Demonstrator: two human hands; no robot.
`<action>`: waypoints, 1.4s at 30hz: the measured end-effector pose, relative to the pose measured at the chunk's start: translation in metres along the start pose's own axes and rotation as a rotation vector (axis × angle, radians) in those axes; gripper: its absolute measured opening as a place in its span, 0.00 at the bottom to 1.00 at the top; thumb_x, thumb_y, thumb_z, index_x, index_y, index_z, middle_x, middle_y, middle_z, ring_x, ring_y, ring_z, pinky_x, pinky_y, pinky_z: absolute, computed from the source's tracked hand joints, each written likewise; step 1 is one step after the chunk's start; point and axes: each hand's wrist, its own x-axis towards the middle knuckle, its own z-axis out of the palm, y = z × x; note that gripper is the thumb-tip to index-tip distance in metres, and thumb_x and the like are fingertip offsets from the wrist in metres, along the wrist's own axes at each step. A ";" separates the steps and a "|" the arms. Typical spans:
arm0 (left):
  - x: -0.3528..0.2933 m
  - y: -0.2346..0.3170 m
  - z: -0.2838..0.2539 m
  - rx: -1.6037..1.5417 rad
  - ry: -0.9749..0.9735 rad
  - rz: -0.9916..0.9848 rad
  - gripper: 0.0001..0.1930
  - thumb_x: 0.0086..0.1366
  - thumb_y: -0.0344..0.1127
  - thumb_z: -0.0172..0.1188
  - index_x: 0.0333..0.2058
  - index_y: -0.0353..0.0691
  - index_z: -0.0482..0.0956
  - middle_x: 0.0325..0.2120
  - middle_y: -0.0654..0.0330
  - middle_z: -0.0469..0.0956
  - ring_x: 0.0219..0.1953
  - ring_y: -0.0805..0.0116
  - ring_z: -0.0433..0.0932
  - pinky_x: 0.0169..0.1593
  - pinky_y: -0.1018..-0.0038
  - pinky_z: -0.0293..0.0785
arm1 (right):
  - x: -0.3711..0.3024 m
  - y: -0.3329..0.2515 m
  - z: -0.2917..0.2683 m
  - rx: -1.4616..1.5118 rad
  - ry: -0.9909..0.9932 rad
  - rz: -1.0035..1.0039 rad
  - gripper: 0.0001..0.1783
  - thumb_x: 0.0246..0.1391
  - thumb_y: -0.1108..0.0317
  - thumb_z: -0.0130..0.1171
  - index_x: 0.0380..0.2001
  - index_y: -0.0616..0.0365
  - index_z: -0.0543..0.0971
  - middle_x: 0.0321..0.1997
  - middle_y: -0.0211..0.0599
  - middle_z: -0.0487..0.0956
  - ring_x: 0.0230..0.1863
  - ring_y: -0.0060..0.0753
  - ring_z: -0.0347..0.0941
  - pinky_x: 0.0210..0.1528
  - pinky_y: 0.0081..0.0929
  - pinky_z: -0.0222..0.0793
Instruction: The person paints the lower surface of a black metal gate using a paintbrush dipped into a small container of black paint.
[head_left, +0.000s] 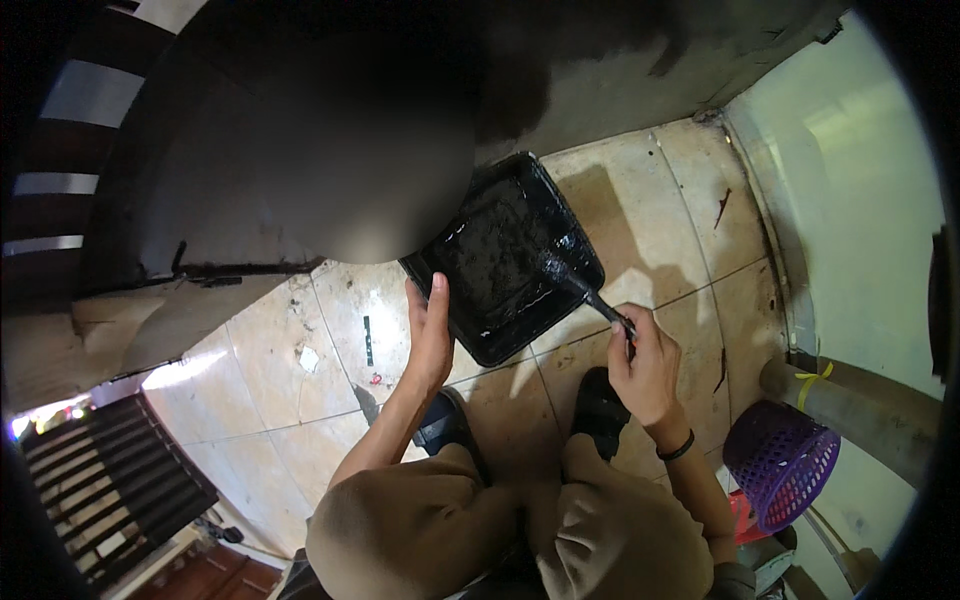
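A black, roughly square tray (535, 328) is tilted in front of me, with wet, shiny black paint inside. My left hand (430, 335) grips its left edge, thumb on top and fingers partly hidden behind. A paintbrush (597, 301) is in my right hand (648, 368), its dark handle wrapped by my fingers. Its bristles, coated in black, touch the inside of the tray near the right corner. Below the tray, my dark shoes (598, 412) rest on the floor, and my knees in brown trousers (420, 525) come up on either side.
A wall (600, 95) with uneven black patches stands ahead, partly blurred at left. Pale tiles (270, 375) carry small scraps and a dark green strip (368, 341). A purple basket (785, 465) stands at right beside a pipe (860, 405) and pale panel (850, 190). A slatted rack (115, 490) is lower left.
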 end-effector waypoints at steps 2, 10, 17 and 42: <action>0.001 -0.001 -0.003 0.015 -0.034 -0.014 0.38 0.75 0.53 0.52 0.70 0.37 0.46 0.68 0.49 0.57 0.69 0.61 0.57 0.72 0.67 0.52 | 0.006 0.007 0.007 0.003 -0.005 0.045 0.08 0.60 0.73 0.57 0.42 0.62 0.75 0.25 0.45 0.77 0.23 0.44 0.75 0.27 0.38 0.68; 0.016 -0.008 -0.002 -0.050 -0.004 -0.030 0.39 0.75 0.54 0.51 0.71 0.39 0.45 0.69 0.50 0.56 0.70 0.60 0.57 0.72 0.66 0.53 | 0.031 0.039 0.031 0.779 -0.160 0.553 0.07 0.64 0.70 0.55 0.32 0.61 0.77 0.22 0.20 0.69 0.25 0.13 0.62 0.27 0.16 0.57; -0.006 -0.005 -0.030 -0.050 0.131 -0.035 0.36 0.75 0.53 0.51 0.72 0.43 0.48 0.69 0.56 0.58 0.69 0.63 0.59 0.71 0.67 0.56 | 0.116 0.044 0.046 0.749 -0.049 0.614 0.16 0.67 0.54 0.56 0.35 0.55 0.83 0.18 0.17 0.67 0.21 0.13 0.60 0.22 0.20 0.55; -0.071 0.029 -0.100 -0.075 0.238 0.110 0.43 0.72 0.66 0.46 0.72 0.40 0.51 0.70 0.54 0.59 0.70 0.53 0.60 0.71 0.56 0.58 | 0.143 0.070 0.119 0.264 0.273 0.363 0.18 0.66 0.57 0.54 0.32 0.63 0.81 0.21 0.44 0.77 0.23 0.44 0.73 0.30 0.41 0.66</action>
